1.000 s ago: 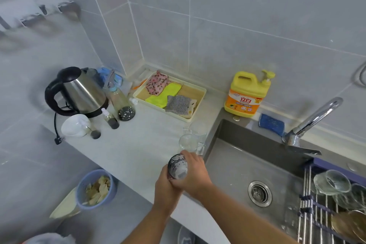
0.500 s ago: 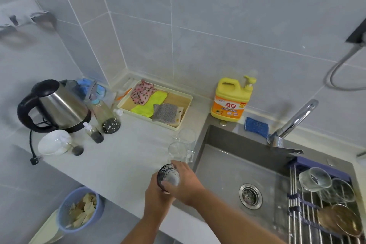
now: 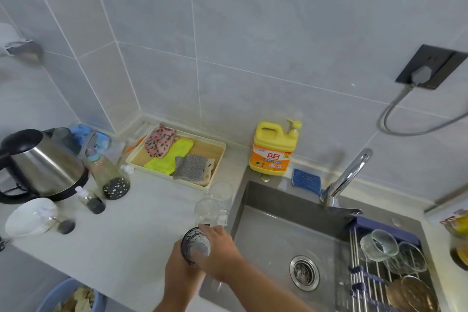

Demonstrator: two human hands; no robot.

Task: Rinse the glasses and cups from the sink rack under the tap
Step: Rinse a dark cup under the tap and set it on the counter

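The left hand (image 3: 177,270) and right hand (image 3: 221,253) both grip the dark glass (image 3: 195,246); sink (image 3: 273,233) just beside.

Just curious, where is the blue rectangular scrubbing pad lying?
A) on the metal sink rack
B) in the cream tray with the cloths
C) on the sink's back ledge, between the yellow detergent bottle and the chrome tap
C: the blue rectangular scrubbing pad lies flat on the sink's back ledge, yellow detergent bottle on one side, chrome tap on the other.
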